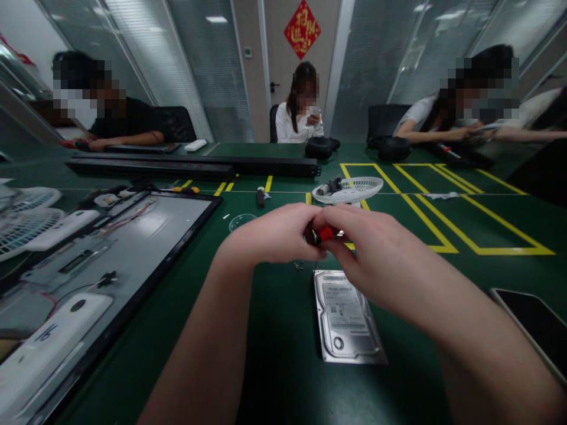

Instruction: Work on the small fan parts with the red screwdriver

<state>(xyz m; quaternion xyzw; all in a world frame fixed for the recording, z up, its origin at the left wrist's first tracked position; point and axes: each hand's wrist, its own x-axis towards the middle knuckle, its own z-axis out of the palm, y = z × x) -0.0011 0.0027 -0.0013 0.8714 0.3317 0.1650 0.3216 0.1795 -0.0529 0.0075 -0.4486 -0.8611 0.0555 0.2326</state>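
Note:
A hard drive lies flat on the green table, label side up. Above its far left corner, a screwdriver with a red and black handle points down, and its thin shaft reaches that corner. My right hand is closed, with thumb and fingers around the handle. My left hand meets it from the other side, fingers closed at the same handle; its fingertips are partly hidden. Several small screws lie on the table left of the drive's far edge.
At left lies a large display panel with white parts on it. Farther back are a white fan grille, a small clear dish and long black bars. A phone rests at right. Several people sit around the table.

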